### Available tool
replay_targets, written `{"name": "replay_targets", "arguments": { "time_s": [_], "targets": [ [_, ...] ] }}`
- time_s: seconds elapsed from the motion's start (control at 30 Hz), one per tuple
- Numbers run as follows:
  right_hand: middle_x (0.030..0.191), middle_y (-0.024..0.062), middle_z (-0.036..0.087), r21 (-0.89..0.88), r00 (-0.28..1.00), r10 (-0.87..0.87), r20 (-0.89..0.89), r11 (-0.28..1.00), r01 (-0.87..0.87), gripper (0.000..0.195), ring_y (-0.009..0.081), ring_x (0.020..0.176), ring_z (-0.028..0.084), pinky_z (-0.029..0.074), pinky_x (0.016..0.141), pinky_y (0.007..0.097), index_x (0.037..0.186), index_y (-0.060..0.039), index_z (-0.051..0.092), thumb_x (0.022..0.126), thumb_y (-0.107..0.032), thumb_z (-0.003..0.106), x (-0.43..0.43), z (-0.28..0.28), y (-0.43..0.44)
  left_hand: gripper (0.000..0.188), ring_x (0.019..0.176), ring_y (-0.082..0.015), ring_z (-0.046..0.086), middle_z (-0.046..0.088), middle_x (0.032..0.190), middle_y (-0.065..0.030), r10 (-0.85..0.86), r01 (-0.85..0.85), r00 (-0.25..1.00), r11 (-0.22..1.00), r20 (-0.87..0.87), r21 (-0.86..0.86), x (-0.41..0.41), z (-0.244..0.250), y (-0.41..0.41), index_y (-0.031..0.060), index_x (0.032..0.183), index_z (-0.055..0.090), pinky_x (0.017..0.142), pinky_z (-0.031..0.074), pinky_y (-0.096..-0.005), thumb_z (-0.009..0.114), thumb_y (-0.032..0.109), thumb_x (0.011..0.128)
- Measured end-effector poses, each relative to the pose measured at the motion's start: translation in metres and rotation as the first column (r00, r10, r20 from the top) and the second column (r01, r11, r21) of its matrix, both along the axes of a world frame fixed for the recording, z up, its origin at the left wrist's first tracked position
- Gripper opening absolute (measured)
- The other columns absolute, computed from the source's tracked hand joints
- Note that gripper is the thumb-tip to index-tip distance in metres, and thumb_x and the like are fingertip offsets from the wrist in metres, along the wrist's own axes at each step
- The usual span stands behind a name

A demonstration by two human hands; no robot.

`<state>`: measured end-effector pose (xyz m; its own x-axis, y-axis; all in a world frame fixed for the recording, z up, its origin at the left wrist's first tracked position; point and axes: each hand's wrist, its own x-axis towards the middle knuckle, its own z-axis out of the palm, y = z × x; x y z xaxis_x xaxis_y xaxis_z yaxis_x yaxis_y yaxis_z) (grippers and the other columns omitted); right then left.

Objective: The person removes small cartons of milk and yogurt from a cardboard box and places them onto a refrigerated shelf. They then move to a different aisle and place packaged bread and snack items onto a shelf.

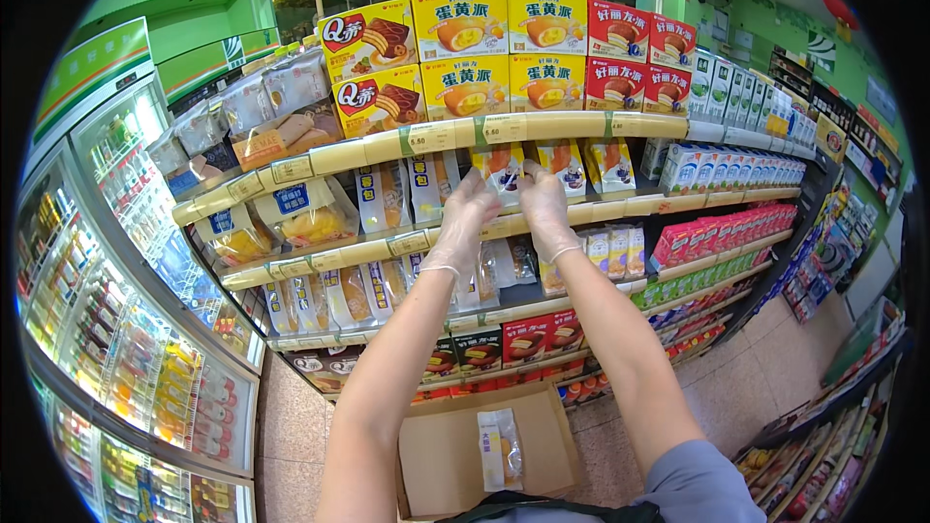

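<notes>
A yellow-and-white snack packet [501,165] stands at the front of the second shelf. It is pinched at its left edge by my left hand [466,214], which wears a clear disposable glove. On its right edge are the fingers of my right hand [545,209], gloved the same way. Similar upright packets, one nearer [561,165] and one farther right [610,163], share that shelf. To the left of my hands stand white bread bags [383,192] with clear windows. Below, an open cardboard box [436,450] holds one wrapped bread [500,449].
Yellow pie boxes [465,25] and red pie boxes [617,29] are stacked on the top shelf. A price-tag rail [443,132] juts out just above my hands. Glass-door drink coolers [131,290] line the left side. Another stocked rack [821,457] stands at lower right.
</notes>
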<state>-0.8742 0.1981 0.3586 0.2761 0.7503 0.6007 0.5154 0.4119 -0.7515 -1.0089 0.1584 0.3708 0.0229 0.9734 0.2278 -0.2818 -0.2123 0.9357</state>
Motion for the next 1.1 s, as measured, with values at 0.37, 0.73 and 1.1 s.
{"name": "replay_targets", "arguments": {
  "time_s": [0.37, 0.73, 1.1],
  "targets": [
    [0.089, 0.025, 0.068, -0.151, 0.923, -0.122, 0.366, 0.971, 0.188, 0.021, 0.0404, 0.09, 0.066, 0.051, 0.08, 0.0469, 0.089, -0.0017, 0.069, 0.081, -0.019, 0.061, -0.003, 0.012, 0.0, 0.071, 0.088, -0.016, 0.058, 0.056, 0.128, -0.0163, 0.084, -0.098, 0.937, 0.995, -0.34, -0.023, -0.001, -0.01, 0.022, -0.0071, 0.144, 0.035, 0.082, 0.046, -0.028, 0.062, 0.015, 0.082],
    [0.094, 0.023, 0.068, -0.102, 0.993, -0.104, 0.05, 0.989, 0.109, 0.024, 0.0398, 0.091, 0.065, 0.051, 0.082, 0.0435, 0.1, -0.0059, 0.072, 0.081, -0.019, 0.062, -0.007, 0.015, 0.014, 0.065, 0.107, -0.0164, 0.058, 0.056, 0.127, -0.012, -0.025, 0.023, 0.996, 0.999, -0.082, -0.027, -0.009, 0.004, 0.005, -0.0036, 0.142, 0.04, 0.096, 0.044, -0.0256, 0.063, 0.014, 0.084],
    [0.099, 0.006, 0.067, 0.006, 0.83, 0.341, -0.442, 0.926, -0.378, 0.027, 0.011, 0.087, 0.06, 0.046, 0.079, 0.0246, 0.11, 0.0053, 0.062, 0.09, -0.012, 0.063, 0.0, 0.019, -0.066, 0.062, 0.07, -0.0088, 0.053, 0.064, 0.096, -0.0043, 0.082, -0.085, 0.996, 0.995, -0.045, -0.06, -0.017, 0.018, -0.051, -0.0023, 0.135, 0.047, 0.063, 0.042, -0.0217, 0.07, 0.025, 0.085]
  ]
}}
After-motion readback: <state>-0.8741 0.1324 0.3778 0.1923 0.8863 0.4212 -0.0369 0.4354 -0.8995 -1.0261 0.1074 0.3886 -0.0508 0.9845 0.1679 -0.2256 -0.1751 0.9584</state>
